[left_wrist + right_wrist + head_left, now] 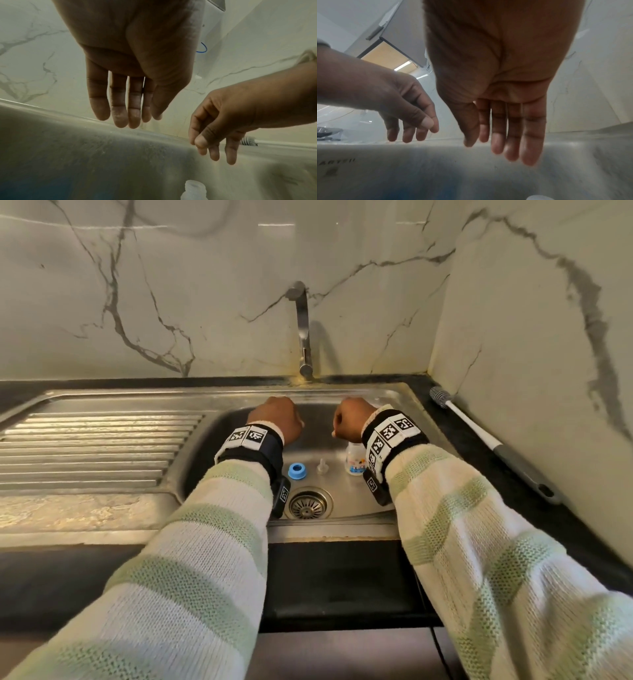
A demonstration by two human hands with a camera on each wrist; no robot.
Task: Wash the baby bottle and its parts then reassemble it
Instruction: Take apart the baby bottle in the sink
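Down on the sink (349, 510) floor, light, likely slick bottle (356, 462) is standing ungripped, wanting a body grasp; left hand (275, 419) and right hand (349, 419) are hanging empty, fingers loose.

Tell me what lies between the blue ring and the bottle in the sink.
The clear teat stands between the blue ring and the bottle; head view shows it.

head: above, facing sink (342, 446); wrists: close, under palms, sharing its basin
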